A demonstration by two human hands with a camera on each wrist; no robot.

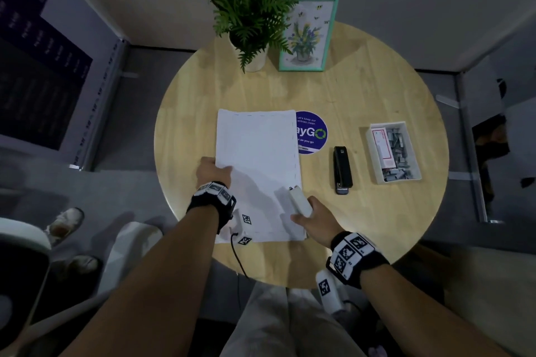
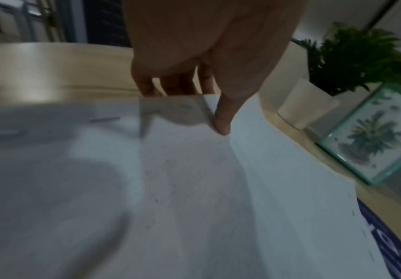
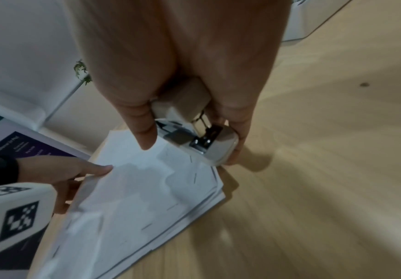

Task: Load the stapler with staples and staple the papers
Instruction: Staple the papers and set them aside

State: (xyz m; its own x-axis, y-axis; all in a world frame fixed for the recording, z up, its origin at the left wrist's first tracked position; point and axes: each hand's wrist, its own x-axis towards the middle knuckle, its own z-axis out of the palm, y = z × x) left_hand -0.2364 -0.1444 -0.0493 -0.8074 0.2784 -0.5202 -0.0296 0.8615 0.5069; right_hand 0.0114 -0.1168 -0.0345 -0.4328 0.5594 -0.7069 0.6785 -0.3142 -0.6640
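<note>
On the round table [image 1: 377, 90] lies the stack of papers [image 1: 258, 153], many staples along its edges. The left hand [image 1: 213, 172] pinches its left edge, thumb on top, fingers beneath. The right hand [image 1: 314, 219] grips a white stapler [image 1: 300, 200] at the right edge. A black stapler [image 1: 342, 169] lies nearby

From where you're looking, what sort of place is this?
Probably an office break area or pantry corner: a round wooden table carries a "keep our pantries clean" sticker, a potted plant and a framed flower print against plain partition walls.
</note>
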